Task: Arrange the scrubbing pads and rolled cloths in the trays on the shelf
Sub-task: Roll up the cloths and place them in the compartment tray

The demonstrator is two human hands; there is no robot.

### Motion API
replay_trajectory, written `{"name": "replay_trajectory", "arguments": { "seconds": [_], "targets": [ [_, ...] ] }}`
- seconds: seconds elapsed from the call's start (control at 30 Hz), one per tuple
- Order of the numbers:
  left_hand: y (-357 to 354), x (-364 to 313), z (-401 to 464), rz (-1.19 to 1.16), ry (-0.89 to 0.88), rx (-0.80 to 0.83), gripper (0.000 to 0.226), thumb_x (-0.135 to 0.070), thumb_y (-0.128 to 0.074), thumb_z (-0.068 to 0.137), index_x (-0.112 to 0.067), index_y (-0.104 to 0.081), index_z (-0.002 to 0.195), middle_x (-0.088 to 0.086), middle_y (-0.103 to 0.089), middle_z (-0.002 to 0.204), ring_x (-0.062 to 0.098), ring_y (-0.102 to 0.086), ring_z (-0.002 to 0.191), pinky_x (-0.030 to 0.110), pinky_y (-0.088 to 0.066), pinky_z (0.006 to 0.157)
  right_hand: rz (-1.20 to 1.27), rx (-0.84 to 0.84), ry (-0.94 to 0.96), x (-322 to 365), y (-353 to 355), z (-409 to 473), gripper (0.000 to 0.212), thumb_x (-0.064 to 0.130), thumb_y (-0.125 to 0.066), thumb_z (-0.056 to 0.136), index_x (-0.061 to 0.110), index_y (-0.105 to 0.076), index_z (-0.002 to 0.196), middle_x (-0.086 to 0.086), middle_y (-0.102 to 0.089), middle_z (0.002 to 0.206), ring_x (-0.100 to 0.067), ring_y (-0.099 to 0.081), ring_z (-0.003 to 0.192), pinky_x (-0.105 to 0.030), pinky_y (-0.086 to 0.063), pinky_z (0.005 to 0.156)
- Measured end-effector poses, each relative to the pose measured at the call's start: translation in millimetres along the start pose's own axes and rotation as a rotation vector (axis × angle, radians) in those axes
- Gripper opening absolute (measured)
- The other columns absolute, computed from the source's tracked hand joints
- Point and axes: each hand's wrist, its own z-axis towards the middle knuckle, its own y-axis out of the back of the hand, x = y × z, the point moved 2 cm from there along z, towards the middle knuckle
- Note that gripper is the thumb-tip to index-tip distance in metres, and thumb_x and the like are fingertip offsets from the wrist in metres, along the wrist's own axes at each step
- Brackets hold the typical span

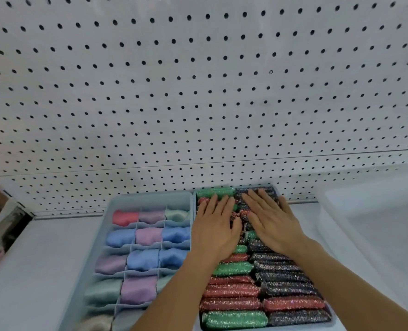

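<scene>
Scrubbing pads [234, 319] nearest, both hands [216, 225] flat atop them (fingers straight), cloth tray [150, 199] alongside.

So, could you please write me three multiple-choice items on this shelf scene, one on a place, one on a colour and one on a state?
1. Where do both hands rest?
A. on the rolled cloths
B. on the scrubbing pads
C. on the pegboard

2. What colour is the rolled cloth in the far left compartment?
A. red
B. yellow
C. black

3. How are the hands?
A. fists
B. pinching a pad
C. flat, fingers straight

Answers: 1 B, the left hand and right hand lie on the scrubbing pads; 2 A, the red rolled cloth fills the divided tray's far left compartment; 3 C, the fingers lie straight on the pads.
</scene>
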Motion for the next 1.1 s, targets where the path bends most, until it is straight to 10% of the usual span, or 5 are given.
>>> {"name": "replay_trajectory", "arguments": {
  "seconds": [0.43,0.97,1.1],
  "targets": [
    [16,6,19,0.011,-0.013,0.179,0.064,-0.055,-0.017,0.1,-0.023,-0.011,0.154,-0.005,-0.005,0.163,0.009,0.003,0.149,0.04,0.004,0.121,0.018,0.107,-0.027,-2,16,-1,0.06,0.054,-0.008,0.099,0.03,0.002,0.153,0.007,0.006,0.161,-0.01,0.011,0.146,-0.043,0.006,0.119],
    [40,97,-131,0.064,0.169,-0.102,0.086,-0.072,0.016,0.081,-0.029,-0.005,0.152,-0.012,0.003,0.158,0.01,0.009,0.146,0.043,0.005,0.119,0.082,0.068,0.106,83,10,-121,0.064,0.075,0.013,0.079,0.056,0.017,0.141,0.026,0.029,0.151,-0.007,0.029,0.14,-0.052,0.016,0.114],
    [51,166,-172,0.095,0.412,-0.189,0.07,-0.056,-0.027,0.094,-0.017,-0.022,0.152,0.003,-0.008,0.161,0.023,-0.004,0.149,0.049,-0.007,0.119,-0.037,0.06,0.197,98,-7,-127,0.054,0.063,0.01,0.091,0.054,0.012,0.144,0.022,0.016,0.156,-0.013,0.022,0.144,-0.055,0.011,0.114]
  ]
}}
